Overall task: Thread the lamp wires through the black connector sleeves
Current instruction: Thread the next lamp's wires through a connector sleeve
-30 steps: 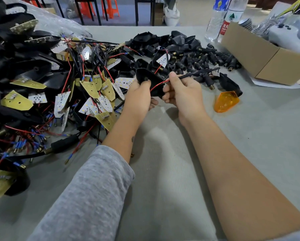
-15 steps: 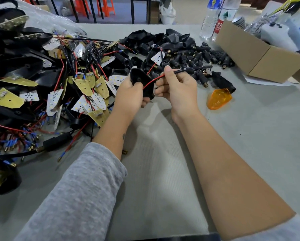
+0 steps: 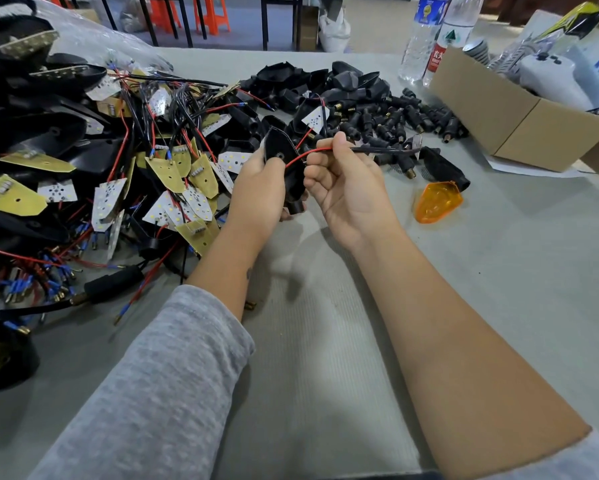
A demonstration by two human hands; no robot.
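a black lamp shell [image 3: 284, 161] sits in the middle of the view, held up above the grey surface [image 3: 499, 271]. a red wire [image 3: 306, 154] comes out of the shell and bends over to the right. the left hand [image 3: 256, 195] has its fingers wrapped round the shell from behind. the right hand [image 3: 346, 188] is curled up tight and pinches the red wire, along with a black wire [image 3: 381, 150] that sticks out past the thumb toward the right. the two hands are just beside each other, nearly touching. behind the hands lies a heap of small black connector sleeves [image 3: 395, 119] with little gold tips, and next to them a heap of empty black shells [image 3: 319, 81]. on the left there is a big messy pile of lamp boards [image 3: 173, 174] — yellow ones and white ones — with red and black wires tangled all through it. an orange lens [image 3: 436, 201] lies flat on the surface to the right of the right hand, and one more black shell [image 3: 443, 168] lies just behind it. farther right stands a brown cardboard box [image 3: 499, 112]. two water bottles [image 3: 426, 36] stand at the back near the box. a grey sleeve [image 3: 159, 386] covers the left arm — the right arm is bare almost to the bottom edge.
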